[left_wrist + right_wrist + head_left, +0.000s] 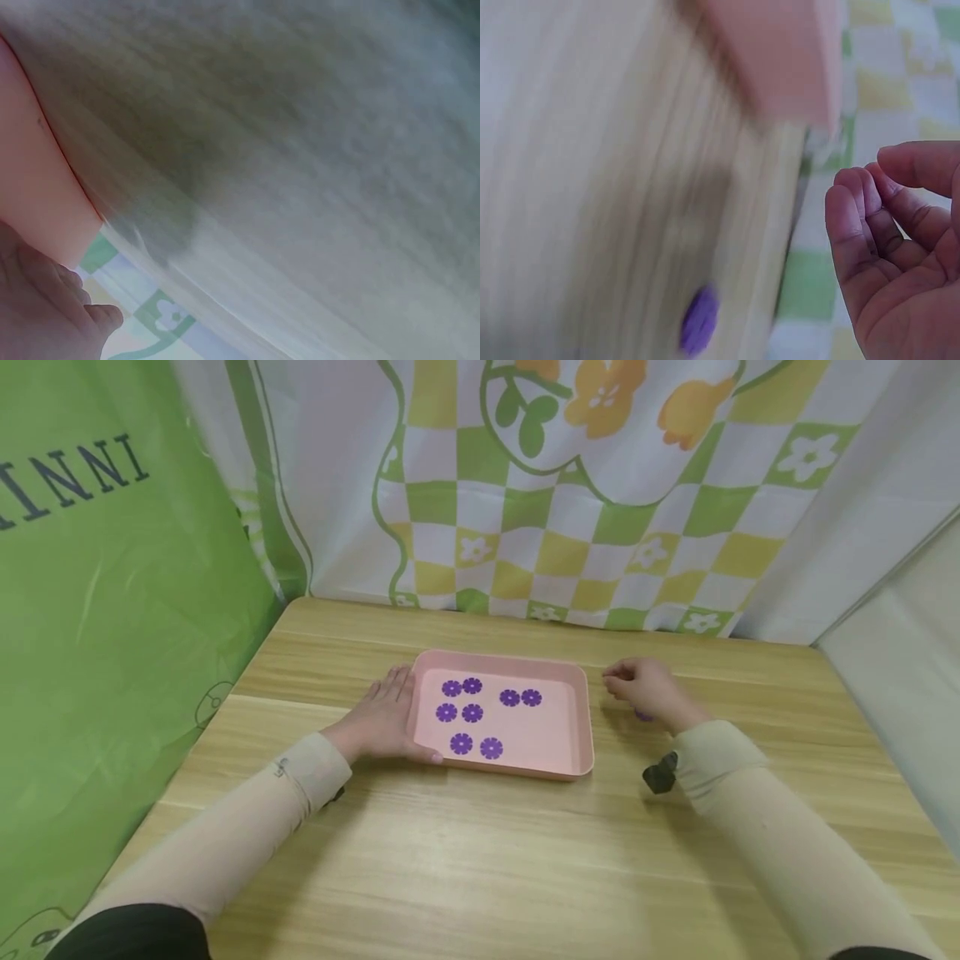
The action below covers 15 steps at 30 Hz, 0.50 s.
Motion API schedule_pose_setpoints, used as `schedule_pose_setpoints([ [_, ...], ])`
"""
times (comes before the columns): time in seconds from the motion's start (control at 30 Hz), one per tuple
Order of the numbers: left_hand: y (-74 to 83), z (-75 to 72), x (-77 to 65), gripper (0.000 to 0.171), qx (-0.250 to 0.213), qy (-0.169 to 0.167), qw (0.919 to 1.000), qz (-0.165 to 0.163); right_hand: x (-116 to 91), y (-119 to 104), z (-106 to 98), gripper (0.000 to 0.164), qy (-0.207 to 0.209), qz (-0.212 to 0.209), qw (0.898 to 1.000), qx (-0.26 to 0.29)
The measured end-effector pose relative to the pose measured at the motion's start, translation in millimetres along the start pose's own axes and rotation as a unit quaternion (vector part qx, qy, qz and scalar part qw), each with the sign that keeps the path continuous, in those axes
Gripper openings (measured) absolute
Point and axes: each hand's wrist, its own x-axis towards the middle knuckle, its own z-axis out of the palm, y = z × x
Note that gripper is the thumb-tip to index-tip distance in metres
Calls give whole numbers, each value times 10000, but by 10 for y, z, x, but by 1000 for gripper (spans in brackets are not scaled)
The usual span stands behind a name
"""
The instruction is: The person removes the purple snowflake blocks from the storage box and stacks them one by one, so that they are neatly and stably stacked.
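Wooden table [480, 868] up front; pink tray [543, 739] at its middle, long axis left-right, roughly parallel to the far edge. Left hand [381, 718] isn't gripping: straight fingers along the tray's left end, thumb at its near corner. Eight notched purple discs [491, 748] lie flat inside, paired up (six left, two further right). Lone purple disc [700, 321] on the wood below the right hand [645, 685], fingers loosely curled, nothing visible in them. Checkered curtain [570, 527] behind.

Head view looking down, close wrist views, tray [540, 735] shared
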Motion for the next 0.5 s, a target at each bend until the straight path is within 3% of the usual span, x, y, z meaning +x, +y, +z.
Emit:
schedule_pose_setpoints([
  [0.23,9,7,-16,157,-111,36,9999,38,60,-376,267,35,-311,-262,9977,551],
  [0.5,20,-15,-29,156,-134,59,9999,42,61,-667,578,26,-655,-723,9946,341],
])
